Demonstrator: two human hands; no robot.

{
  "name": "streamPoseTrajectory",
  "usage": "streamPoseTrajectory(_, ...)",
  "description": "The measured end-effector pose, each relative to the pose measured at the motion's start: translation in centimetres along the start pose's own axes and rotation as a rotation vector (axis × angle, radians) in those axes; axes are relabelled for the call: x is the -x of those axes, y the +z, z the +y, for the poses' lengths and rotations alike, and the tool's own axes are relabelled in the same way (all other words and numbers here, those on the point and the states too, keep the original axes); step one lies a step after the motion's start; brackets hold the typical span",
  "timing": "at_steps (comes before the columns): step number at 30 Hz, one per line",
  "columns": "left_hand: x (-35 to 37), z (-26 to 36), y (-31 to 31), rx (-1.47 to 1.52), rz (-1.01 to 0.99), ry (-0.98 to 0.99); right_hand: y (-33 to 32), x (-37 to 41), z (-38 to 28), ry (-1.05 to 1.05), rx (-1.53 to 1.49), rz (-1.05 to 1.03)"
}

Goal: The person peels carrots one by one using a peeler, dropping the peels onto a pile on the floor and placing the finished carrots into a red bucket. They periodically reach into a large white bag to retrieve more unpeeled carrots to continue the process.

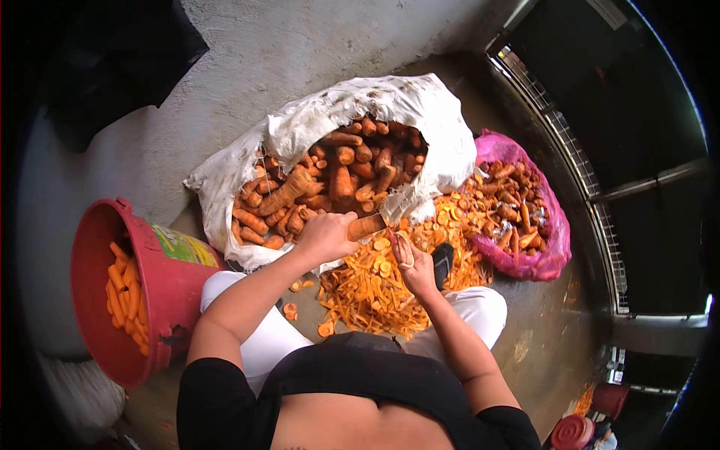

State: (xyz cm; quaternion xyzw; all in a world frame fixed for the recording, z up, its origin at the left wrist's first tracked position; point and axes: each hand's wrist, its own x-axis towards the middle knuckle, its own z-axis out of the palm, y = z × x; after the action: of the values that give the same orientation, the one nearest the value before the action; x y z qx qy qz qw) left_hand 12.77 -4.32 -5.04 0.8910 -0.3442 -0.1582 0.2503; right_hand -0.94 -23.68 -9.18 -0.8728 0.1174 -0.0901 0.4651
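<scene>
Single view, head-worn. Scene is looked at from above, forward and steeply down. Wide fisheye; edges are blacked out. Left hand point(326, 236) and right hand point(414, 264) are framed close, centre; sack point(420, 105) just beyond.

My left hand point(326, 236) grips a carrot point(366, 225); right hand point(414, 264) just beside its tip, above the peel heap point(375, 296). White sack point(442, 127) ahead, red bucket point(169, 289) at my left, pink bag point(551, 259) right.

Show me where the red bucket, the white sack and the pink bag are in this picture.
red bucket point(176, 292), head view, outer wall.
white sack point(442, 127), head view, folded-back rim.
pink bag point(556, 251), head view, right side wall.
</scene>
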Motion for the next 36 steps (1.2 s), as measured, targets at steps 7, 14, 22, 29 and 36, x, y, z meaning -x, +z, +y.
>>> streamPoseTrajectory(7, 1.7, 0.7, 3.2, 0.296, -0.341, -0.108, -0.9, 4.0, 1.4, 0.134, 0.09, -0.088)
streamPoseTrajectory(14, 5.5, -0.7, 5.8, 0.32, -0.48, -0.071, 0.4, 8.6, 4.8, 0.135, -0.014, -0.224)
streamPoseTrajectory(22, 7.6, -1.5, 7.1, 0.438, -0.48, -0.107, 3.2, 10.4, 6.7, 0.052, 0.042, -0.178)
streamPoseTrajectory(29, 8.5, -0.1, 5.1, 0.798, -0.466, -0.045, 2.0, 11.2, 9.9, 0.247, 0.519, -0.415)
streamPoseTrajectory(36, 9.0, -0.2, 1.0, 0.771, -0.321, 0.028, 4.0, 9.2, 9.2, 0.468, -0.212, 0.018)
